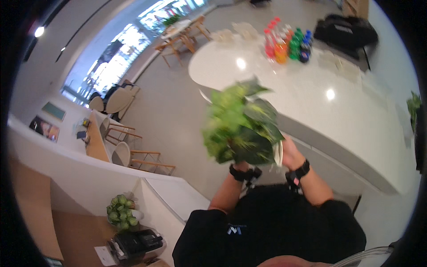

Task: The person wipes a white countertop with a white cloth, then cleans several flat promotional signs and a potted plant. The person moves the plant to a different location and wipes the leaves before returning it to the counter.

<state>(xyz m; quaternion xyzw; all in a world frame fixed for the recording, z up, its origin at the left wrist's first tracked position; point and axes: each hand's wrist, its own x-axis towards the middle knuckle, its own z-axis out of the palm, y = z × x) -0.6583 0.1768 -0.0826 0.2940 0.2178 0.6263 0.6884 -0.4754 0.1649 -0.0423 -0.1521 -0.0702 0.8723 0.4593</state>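
Note:
A leafy green potted plant is held up in front of my chest, between me and the white counter. Light green leaves crowd its left side and larger dark ones its right. My right hand is closed on the right side of its pale pot, of which only a strip shows. Below the foliage my left hand reaches in to the pot from the left; leaves cover its fingers. Black bands circle both wrists.
Ahead lies the white counter with its rounded end. Several drink bottles, a black bag and a clear container stand on it. At lower left are another plant and a black machine. Chairs line the left.

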